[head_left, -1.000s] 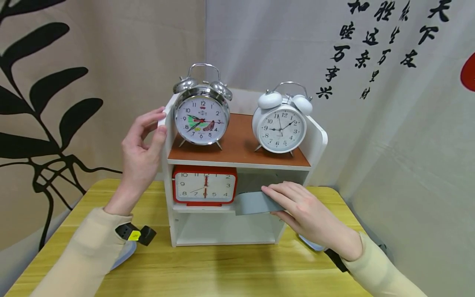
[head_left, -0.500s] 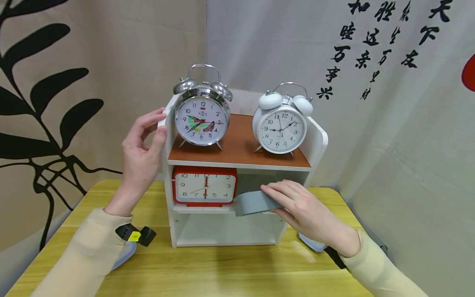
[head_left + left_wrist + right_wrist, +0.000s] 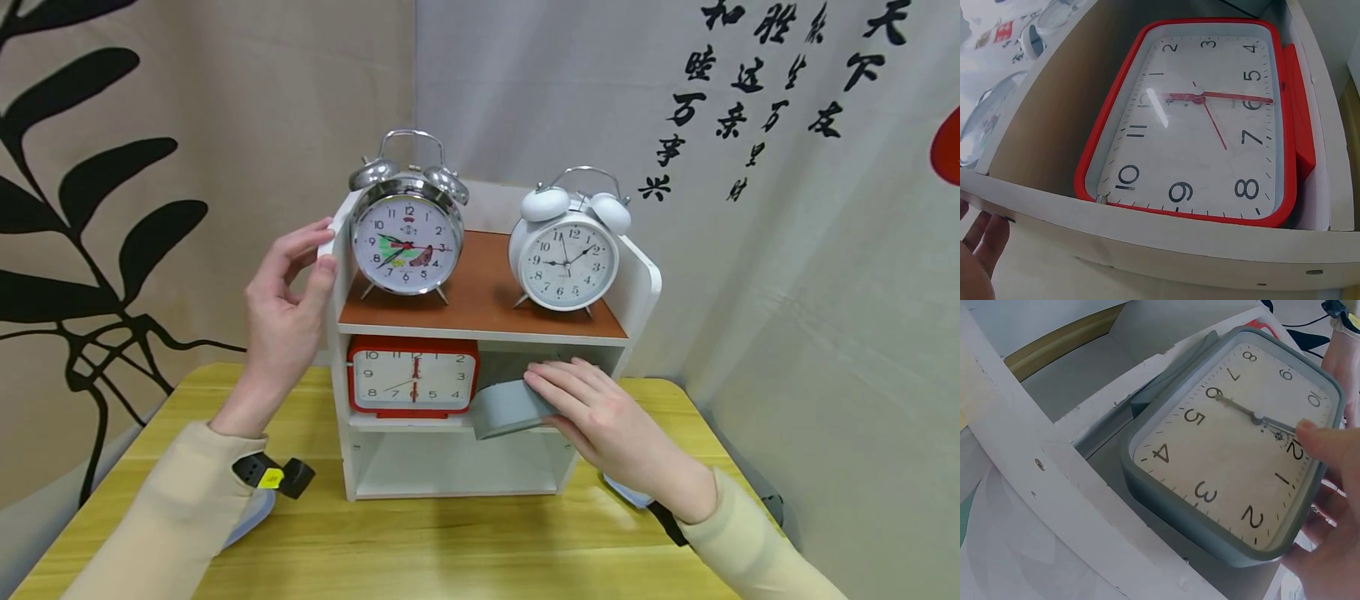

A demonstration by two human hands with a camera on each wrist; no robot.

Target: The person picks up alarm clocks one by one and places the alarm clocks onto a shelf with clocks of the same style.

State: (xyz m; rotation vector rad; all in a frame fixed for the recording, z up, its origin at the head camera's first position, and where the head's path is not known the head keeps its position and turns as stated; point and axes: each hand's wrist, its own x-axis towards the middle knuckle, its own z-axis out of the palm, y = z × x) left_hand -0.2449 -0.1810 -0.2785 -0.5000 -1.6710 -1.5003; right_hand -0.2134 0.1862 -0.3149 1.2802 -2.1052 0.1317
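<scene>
My right hand (image 3: pixel 611 425) grips a grey rectangular clock (image 3: pixel 510 410) at the middle level of a small white shelf (image 3: pixel 483 335). In the right wrist view the thumb lies on the clock face (image 3: pixel 1229 450) near the 12, and the other fingers are behind it. The clock tilts, partly out over the shelf's front edge, close to a red clock (image 3: pixel 412 379) standing upright on the left of that level. My left hand (image 3: pixel 288 308) holds the shelf's left side panel between thumb and fingers; in the left wrist view, its fingertips (image 3: pixel 994 240) touch the panel's outside.
On the brown top board stand a silver twin-bell alarm clock (image 3: pixel 408 242) at left and a white one (image 3: pixel 570 267) at right. The shelf's bottom compartment (image 3: pixel 457 467) lies below. Light blue objects (image 3: pixel 251 517) show partly beneath both forearms on the wooden table (image 3: pixel 390 550).
My right hand has shifted slightly left and up, and the grey clock has tipped further, its top edge rising toward the red clock. The left hand has stayed in place.
</scene>
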